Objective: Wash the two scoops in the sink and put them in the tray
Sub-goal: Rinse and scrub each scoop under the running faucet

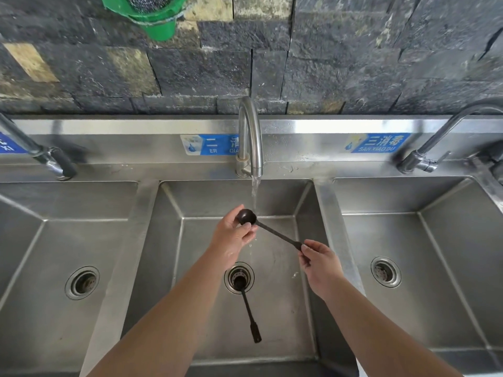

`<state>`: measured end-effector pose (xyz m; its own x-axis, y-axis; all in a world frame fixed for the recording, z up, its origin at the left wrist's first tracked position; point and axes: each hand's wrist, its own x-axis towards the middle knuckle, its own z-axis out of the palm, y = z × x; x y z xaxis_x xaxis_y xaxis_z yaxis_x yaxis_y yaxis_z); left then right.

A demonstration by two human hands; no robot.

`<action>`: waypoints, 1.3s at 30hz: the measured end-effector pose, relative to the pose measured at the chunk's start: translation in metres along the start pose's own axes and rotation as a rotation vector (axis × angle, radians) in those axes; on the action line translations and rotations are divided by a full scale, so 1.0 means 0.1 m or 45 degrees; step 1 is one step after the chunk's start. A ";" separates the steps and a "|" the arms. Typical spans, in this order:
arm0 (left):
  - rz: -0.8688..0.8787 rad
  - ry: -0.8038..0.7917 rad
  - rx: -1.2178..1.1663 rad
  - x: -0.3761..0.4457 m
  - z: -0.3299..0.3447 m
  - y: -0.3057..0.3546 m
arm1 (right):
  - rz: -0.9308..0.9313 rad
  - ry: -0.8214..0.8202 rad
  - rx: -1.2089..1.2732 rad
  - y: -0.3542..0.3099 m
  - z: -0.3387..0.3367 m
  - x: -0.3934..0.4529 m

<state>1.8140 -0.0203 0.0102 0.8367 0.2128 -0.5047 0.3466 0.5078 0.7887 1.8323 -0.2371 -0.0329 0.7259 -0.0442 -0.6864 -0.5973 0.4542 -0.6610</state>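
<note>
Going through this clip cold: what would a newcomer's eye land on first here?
Probably the water stream running from the middle faucet onto a dark scoop, held over the middle basin: the left hand rubs its bowl, the right hand holds its handle end. Next, the second scoop lying on the basin floor, its bowl on the drain, and the green holder up on the dark stone wall.

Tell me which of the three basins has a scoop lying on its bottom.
The middle basin: a dark scoop lies there, bowl over the drain, under the one running tap. The side basins hold none.
</note>
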 end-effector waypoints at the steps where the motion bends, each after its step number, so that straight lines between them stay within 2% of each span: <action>1: 0.000 0.011 -0.003 0.02 0.02 0.00 | 0.001 0.007 0.044 -0.02 0.02 0.01; 10: -0.002 0.033 -0.145 0.16 0.00 0.04 | -0.035 -0.026 0.195 -0.18 0.20 0.09; 20: 0.031 0.127 -0.349 0.15 -0.15 0.29 | -0.019 -0.116 0.181 -0.23 0.62 0.21; 39: 0.278 0.260 -0.426 -0.07 -0.83 0.57 | 0.218 -0.316 0.131 0.12 1.29 0.19</action>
<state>1.7924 0.0765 0.0293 0.7625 0.4884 -0.4243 -0.0133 0.6675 0.7445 1.8830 -0.1178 -0.0145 0.6864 0.2530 -0.6818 -0.6895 0.5244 -0.4996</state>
